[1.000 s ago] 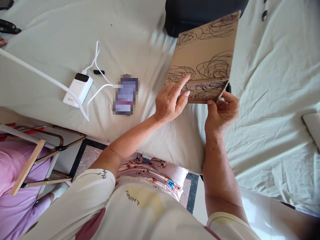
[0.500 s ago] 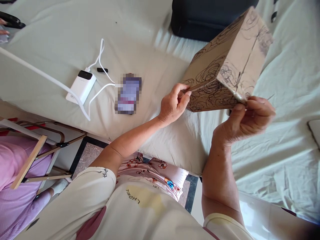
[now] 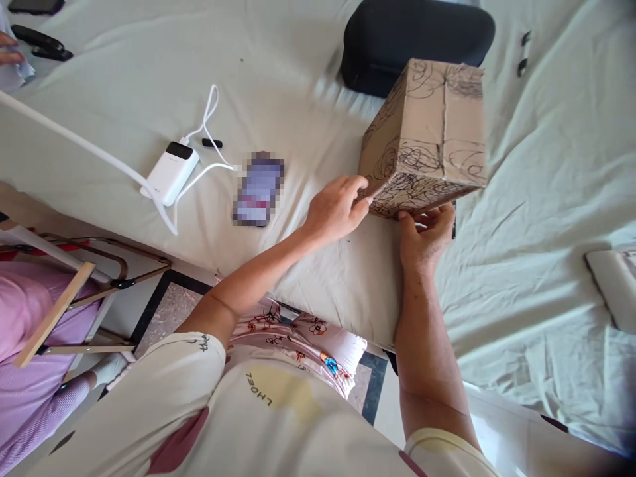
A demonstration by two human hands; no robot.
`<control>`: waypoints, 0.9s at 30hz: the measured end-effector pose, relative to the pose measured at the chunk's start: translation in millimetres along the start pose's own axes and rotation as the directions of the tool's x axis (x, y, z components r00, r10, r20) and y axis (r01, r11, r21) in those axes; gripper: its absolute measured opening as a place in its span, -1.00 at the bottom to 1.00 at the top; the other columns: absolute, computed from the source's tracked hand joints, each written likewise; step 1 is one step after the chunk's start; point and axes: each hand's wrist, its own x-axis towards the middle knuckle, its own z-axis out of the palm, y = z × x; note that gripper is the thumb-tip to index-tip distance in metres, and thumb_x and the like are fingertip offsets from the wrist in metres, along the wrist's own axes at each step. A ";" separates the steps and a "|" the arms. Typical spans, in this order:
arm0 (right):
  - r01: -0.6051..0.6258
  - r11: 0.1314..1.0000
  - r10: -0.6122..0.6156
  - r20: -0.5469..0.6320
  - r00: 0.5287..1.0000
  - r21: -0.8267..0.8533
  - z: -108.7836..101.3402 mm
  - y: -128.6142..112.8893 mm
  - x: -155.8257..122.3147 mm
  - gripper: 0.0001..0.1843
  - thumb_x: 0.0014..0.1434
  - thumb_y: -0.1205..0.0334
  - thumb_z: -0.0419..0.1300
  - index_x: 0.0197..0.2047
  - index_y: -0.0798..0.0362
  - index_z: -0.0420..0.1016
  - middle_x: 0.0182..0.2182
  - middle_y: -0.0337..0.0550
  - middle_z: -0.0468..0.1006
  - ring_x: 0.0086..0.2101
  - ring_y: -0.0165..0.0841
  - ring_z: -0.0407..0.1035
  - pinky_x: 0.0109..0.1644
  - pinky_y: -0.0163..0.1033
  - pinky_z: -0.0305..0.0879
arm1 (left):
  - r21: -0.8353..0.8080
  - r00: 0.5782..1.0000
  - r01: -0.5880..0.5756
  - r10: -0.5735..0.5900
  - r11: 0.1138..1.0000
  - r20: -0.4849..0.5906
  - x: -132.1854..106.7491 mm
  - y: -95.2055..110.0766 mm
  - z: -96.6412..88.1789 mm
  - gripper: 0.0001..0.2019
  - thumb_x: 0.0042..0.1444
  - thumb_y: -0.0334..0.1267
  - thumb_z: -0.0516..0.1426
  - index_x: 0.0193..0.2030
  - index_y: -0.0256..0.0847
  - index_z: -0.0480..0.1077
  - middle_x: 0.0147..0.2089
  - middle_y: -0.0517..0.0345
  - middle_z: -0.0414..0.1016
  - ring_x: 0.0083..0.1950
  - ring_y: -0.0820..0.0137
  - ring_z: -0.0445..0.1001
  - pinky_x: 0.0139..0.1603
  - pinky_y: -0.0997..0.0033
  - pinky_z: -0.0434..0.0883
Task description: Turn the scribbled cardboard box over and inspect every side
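Observation:
A brown cardboard box (image 3: pixel 424 136) covered in black scribbles is held just above the pale sheet (image 3: pixel 298 79), tilted with its taped seam up. My left hand (image 3: pixel 334 209) touches its lower left corner with the fingertips. My right hand (image 3: pixel 426 233) is under the near bottom edge, thumb and fingers pressed to the box.
A white power bank (image 3: pixel 169 173) with a white cable and a phone (image 3: pixel 259 189) lie left of the box. A dark cushion (image 3: pixel 417 33) sits behind it. At the left edge sits a person in pink (image 3: pixel 24 331) beside a wooden frame (image 3: pixel 54 311). A flat white item (image 3: pixel 613 285) lies far right.
The box has been turned and lowered toward the sheet. My right hand has shifted from the right corner to beneath the near edge, and my left hand has moved to the lower left corner.

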 end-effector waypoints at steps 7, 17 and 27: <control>0.027 0.999 -0.026 0.037 0.999 -0.033 0.0 -0.4 0.0 -0.54 -0.04 0.23 0.34 -0.04 -0.03 0.36 -0.25 -0.28 0.56 -0.35 -0.40 0.43 -0.27 -0.24 0.44 | 0.348 0.900 0.371 -0.241 0.861 -0.364 -64.0 -50.0 -70.0 -0.47 0.21 -0.04 0.28 0.22 -0.32 0.41 0.23 -0.27 0.54 0.32 -0.06 0.46 0.41 -0.10 0.37; -0.025 0.999 0.027 0.069 0.997 -0.037 2.4 -8.7 -2.2 -0.40 0.05 0.40 0.26 0.20 0.12 0.38 -0.11 -0.15 0.61 -0.35 -0.49 0.39 -0.22 -0.33 0.37 | 0.428 0.739 0.669 -0.604 0.608 -0.298 -64.9 -75.8 -83.1 -0.08 0.08 0.06 0.34 0.42 -0.59 0.24 0.55 -0.57 0.16 0.67 -0.27 -0.02 0.66 -0.38 -0.05; 0.038 0.998 -0.035 0.062 0.997 -0.046 2.6 5.1 2.7 -0.42 0.02 0.30 0.26 0.16 0.08 0.43 -0.16 -0.16 0.62 -0.34 -0.45 0.42 -0.16 -0.25 0.39 | 0.274 0.833 0.467 -0.314 0.840 -0.456 -95.9 -69.4 -55.5 -0.14 -0.08 -0.24 0.40 0.33 -0.45 0.19 0.42 -0.51 0.31 0.49 -0.13 0.33 0.55 -0.09 0.30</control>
